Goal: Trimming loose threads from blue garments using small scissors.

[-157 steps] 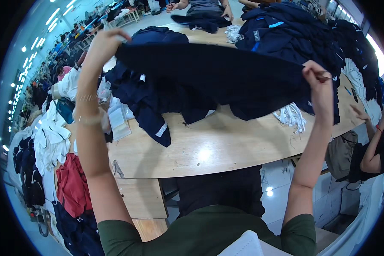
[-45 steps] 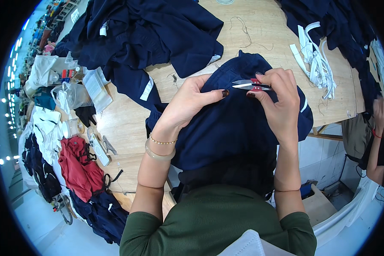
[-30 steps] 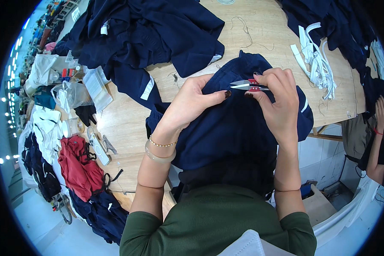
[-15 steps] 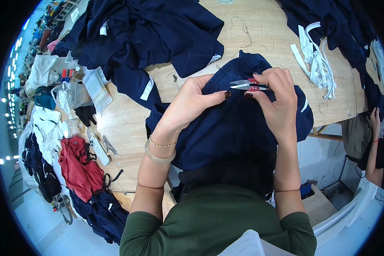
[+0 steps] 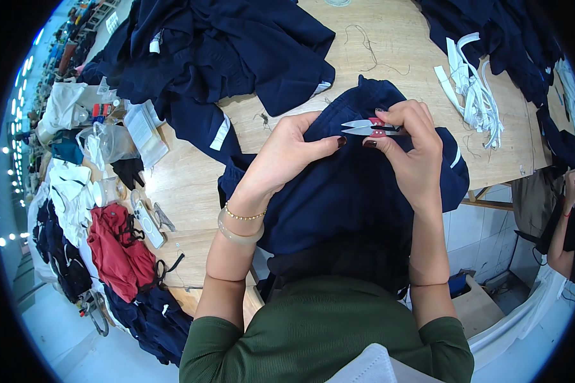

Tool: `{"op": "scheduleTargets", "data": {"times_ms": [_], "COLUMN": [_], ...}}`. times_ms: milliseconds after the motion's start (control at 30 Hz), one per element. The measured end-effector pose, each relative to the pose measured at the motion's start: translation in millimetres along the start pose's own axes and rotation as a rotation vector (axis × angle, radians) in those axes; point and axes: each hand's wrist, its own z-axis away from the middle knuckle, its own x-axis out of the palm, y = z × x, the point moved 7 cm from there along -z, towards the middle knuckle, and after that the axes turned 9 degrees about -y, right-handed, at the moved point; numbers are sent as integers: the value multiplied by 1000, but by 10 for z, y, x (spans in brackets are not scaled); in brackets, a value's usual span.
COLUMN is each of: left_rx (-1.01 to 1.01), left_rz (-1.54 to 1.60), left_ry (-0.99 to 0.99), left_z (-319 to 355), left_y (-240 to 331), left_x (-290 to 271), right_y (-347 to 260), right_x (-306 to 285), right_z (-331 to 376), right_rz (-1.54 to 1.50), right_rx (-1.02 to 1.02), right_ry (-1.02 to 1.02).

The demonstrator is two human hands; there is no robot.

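Observation:
A navy blue garment (image 5: 351,185) hangs over the table's near edge and down across my lap. My left hand (image 5: 294,147) grips its upper left part, thumb on top and the fingers hidden beneath the cloth. Small red-handled thread snips (image 5: 378,129) are pinched between the thumb and fingers of my right hand (image 5: 415,137). Their pointed blades face left, slightly apart, just beyond my left thumb tip and over the cloth. Whether a thread lies between the blades is too small to tell.
A heap of navy garments (image 5: 236,57) covers the far left. White strips (image 5: 473,96) lie in a bundle at the right, and loose threads (image 5: 370,54) at the back. A phone (image 5: 149,223) and red garment (image 5: 121,249) lie left. Another person's arm (image 5: 563,236) shows at the far right.
The snips have shifted slightly left, toward my left thumb, and their blades have come closer together. My left hand and the garment have barely moved. The other person's hand moved a little.

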Motion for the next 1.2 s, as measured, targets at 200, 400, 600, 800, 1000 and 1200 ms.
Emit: {"op": "scheduleTargets", "data": {"times_ms": [200,400,600,800,1000,1200], "left_rx": [-72,-22,-14,-72,-9,33], "left_rz": [4,2,-25,-30,-9,-1], "left_ry": [-19,10,7,-21,-23,16], "left_z": [7,-9,-14,-10,-26,-53], "left_y": [-28,-15,-23,-33,-12,18], "left_x": [-25,8,-8,-29,-7,-15], "right_y": [-82,-90,-71,95,282,496], "right_x": [-68,-44,-17,38,173,329], "right_z": [-2,7,-7,6,45,98], "right_rz": [225,282,247,40,-372,-708], "right_rx": [-54,-84,-50,29,154,341], "right_ry": [9,2,-4,-27,-21,-28]}}
